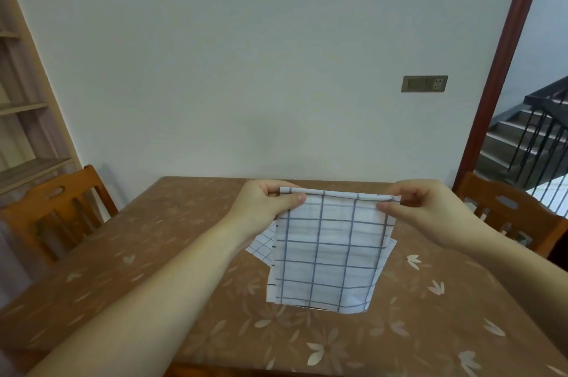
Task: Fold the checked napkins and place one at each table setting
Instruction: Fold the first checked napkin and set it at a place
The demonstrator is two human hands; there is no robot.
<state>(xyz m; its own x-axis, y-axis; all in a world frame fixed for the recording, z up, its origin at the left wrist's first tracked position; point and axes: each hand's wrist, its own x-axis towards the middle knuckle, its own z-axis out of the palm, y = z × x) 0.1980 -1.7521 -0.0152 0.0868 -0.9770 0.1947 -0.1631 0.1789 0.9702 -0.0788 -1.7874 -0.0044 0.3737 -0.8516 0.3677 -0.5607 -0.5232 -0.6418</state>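
A white napkin with a blue check (329, 250) hangs over the middle of the table, held up by its top edge. My left hand (264, 201) pinches the top left corner and my right hand (430, 207) pinches the top right corner. The lower edge of the held napkin reaches down close to the tabletop. Behind and under it lie more checked napkins (261, 243), of which only a corner at the left and a sliver at the right show.
The table (153, 269) wears a brown cloth with pale flowers and stands against a white wall. A wooden chair (58, 210) sits at the left side, another wooden chair (507, 210) at the right. A shelf unit stands far left, a doorway with stairs far right.
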